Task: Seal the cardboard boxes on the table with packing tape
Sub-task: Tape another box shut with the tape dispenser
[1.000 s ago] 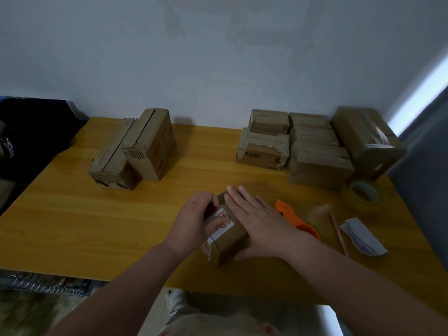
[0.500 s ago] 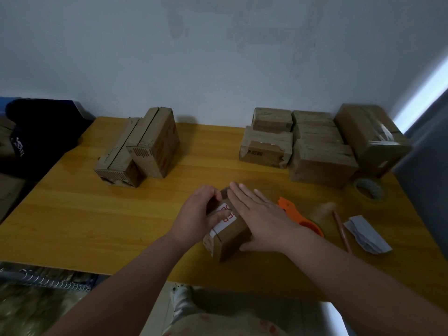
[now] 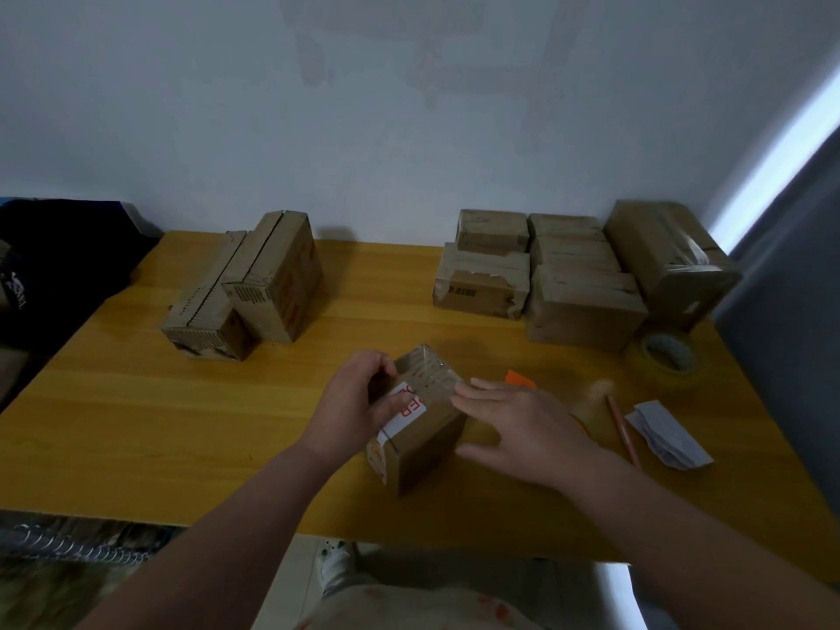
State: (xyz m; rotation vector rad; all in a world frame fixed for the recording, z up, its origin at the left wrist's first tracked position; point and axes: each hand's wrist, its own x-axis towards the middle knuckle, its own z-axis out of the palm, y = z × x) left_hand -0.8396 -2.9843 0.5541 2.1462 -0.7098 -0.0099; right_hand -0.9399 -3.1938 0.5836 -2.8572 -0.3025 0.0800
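— What holds the small cardboard box [image 3: 422, 441]?
— The left hand [image 3: 359, 409] grips its left side, thumb on the white label [image 3: 406, 409] with red letters. The right hand [image 3: 522, 431] lays straight fingers against its right top edge.
— And around it on the wooden table [image 3: 159, 425]?
— A tape roll [image 3: 668, 361] and folded paper [image 3: 668, 436] to the right, and an orange tool [image 3: 520, 379] partly hidden behind the right hand.

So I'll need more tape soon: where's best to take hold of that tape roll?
The tape roll lies flat, hole up. Come from above with the right hand, the nearer one, and pinch the ring wall between open core and outer face.
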